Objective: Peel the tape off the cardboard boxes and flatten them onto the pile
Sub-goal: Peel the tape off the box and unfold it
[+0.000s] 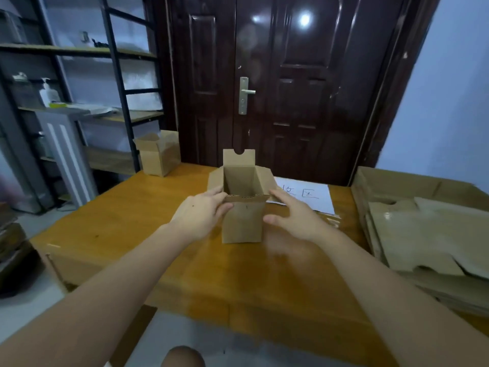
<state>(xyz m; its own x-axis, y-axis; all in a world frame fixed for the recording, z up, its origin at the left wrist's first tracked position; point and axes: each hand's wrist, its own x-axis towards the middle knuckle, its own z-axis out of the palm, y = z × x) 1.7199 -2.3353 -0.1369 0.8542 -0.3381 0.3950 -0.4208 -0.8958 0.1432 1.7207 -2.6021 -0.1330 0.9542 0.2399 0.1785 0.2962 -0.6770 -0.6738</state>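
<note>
Wooden table: left hand grips open box, right hand fingers spread; flattened pile right.

bare tabletop left of box

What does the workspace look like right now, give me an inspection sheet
Surface: wooden table, glossy.
Job's things: open box upright, flaps up; second box at far left corner; flattened pile on the right.
Clutter: white paper sheet with handwriting.
Hands: left hand pinches the box's near left corner; right hand open beside it, contact unclear.
Cables: nothing seen.
Surroundings: dark door, metal shelving.
</note>
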